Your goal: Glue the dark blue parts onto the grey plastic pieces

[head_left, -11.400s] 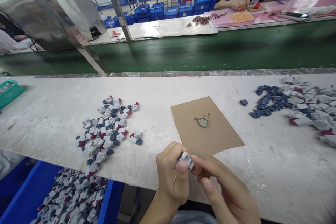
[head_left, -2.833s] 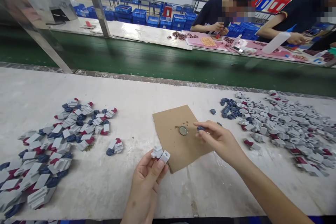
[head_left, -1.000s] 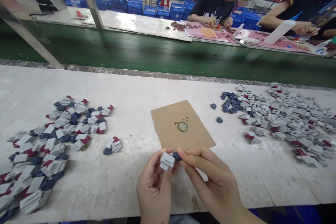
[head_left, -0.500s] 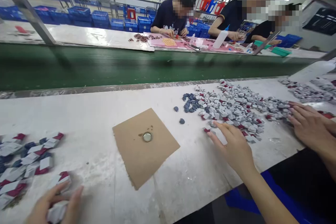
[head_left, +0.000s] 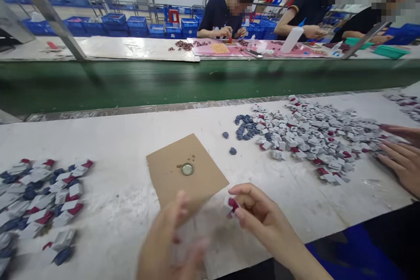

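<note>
Between thumb and fingers, my right hand (head_left: 259,218) pinches a small white and dark red piece (head_left: 231,205) over the table below the cardboard. My left hand (head_left: 173,240) is blurred by motion, close on the left of it; whether it holds anything cannot be made out. A brown cardboard square (head_left: 183,188) lies behind both hands, bearing a round metal cap (head_left: 187,169) and a few brown crumbs. At the left is a group of white, dark red and blue-grey pieces (head_left: 42,197). A large pile of white and red pieces (head_left: 308,135) lies at the right.
Small dark blue pieces (head_left: 246,127) lie beside the big pile. Another person's hands (head_left: 402,157) rest at its right edge. A green belt (head_left: 147,81) runs behind the table. Beyond it, people work at a bench (head_left: 124,48) with bottles and green trays.
My right hand has left the pile with a piece and come nearer the cardboard. My left hand has moved right from the left group to the front of the cardboard. The view has shifted slightly.
</note>
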